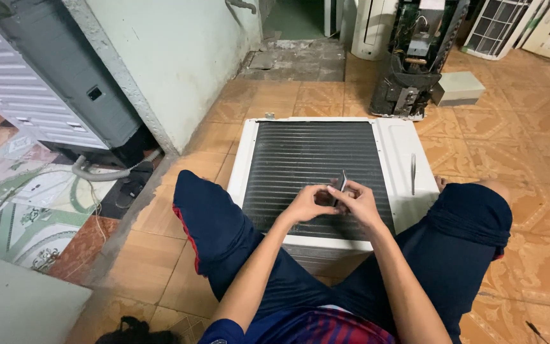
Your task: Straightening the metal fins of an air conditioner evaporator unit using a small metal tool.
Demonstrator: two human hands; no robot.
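Observation:
I sit on the floor with a white air-conditioner unit (402, 143) lying flat between my knees, its dark finned coil (307, 159) facing up. Both hands meet above the coil's near part. My right hand (359, 202) pinches a small dark flat tool (342, 181) that stands upright. My left hand (307, 202) touches the same tool from the left, fingers curled on its lower end.
A thin metal tool (413, 173) lies on the unit's white right panel. A dismantled unit (415, 57) and a small grey box (458, 88) stand behind. A grey-white appliance (39, 83) with a hose (103, 172) is left, by the wall.

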